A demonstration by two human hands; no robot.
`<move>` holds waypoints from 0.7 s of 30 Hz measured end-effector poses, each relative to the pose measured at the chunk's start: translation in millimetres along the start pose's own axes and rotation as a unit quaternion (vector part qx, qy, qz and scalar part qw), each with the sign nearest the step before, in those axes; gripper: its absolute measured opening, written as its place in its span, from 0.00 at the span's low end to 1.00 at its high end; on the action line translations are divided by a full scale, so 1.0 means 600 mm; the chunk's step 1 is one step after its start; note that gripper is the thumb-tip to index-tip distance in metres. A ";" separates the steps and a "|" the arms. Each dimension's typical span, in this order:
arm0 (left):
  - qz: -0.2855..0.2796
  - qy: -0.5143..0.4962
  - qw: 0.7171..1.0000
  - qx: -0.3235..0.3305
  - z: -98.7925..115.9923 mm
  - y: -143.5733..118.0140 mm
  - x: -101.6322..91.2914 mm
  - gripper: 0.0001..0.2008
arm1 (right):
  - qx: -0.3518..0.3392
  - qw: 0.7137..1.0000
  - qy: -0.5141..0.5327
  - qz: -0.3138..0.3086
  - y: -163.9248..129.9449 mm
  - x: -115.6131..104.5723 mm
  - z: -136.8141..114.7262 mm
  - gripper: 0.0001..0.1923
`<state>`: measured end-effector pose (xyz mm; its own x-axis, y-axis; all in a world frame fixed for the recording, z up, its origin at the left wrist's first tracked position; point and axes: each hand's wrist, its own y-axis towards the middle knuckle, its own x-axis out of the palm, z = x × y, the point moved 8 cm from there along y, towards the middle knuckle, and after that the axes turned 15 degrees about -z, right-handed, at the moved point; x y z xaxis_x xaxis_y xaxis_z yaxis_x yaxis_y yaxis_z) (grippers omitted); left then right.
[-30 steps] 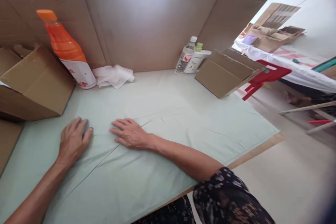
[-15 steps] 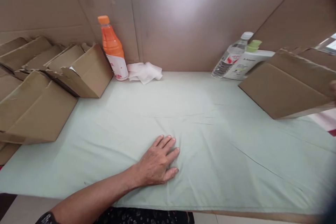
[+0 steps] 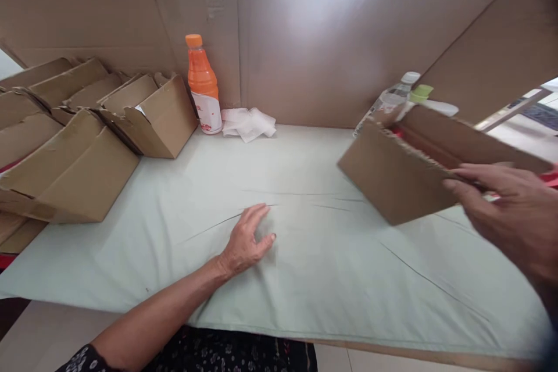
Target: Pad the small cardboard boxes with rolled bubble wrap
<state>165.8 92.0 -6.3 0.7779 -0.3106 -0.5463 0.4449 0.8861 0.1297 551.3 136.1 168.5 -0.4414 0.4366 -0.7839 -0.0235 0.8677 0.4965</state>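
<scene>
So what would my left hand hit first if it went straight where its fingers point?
Probably the cardboard wall, your left hand passing between the tissue and held box; depth is unclear.

– Where are we?
– Probably a makeshift workroom: we see a cloth-covered counter, a tall cardboard screen behind it, open boxes towards both ends and tiled floor below.

Only tiny, illegible red print on the white label of the orange bottle.
</scene>
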 end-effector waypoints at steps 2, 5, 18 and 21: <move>0.049 -0.017 0.999 -0.018 -0.012 -0.003 -0.032 0.32 | -0.046 0.997 -0.011 -0.059 -0.034 0.019 -0.091 0.09; 0.110 -0.045 0.992 -0.041 -0.023 -0.020 -0.083 0.38 | -0.168 0.974 0.075 -0.135 -0.077 0.038 -0.231 0.08; 0.095 -0.109 0.981 -0.126 -0.082 -0.147 -0.155 0.22 | 0.096 0.894 0.369 -0.234 -0.162 0.325 -0.174 0.28; 0.137 -0.113 0.975 -0.131 -0.095 -0.133 -0.180 0.18 | 0.094 0.879 0.402 -0.240 -0.144 0.369 -0.214 0.28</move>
<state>20.9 74.3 -4.7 0.9429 -0.0919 -0.3202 0.1012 0.9948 0.0125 340.2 127.5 0.0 -0.9136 -0.2335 -0.3328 -0.2648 0.9629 0.0513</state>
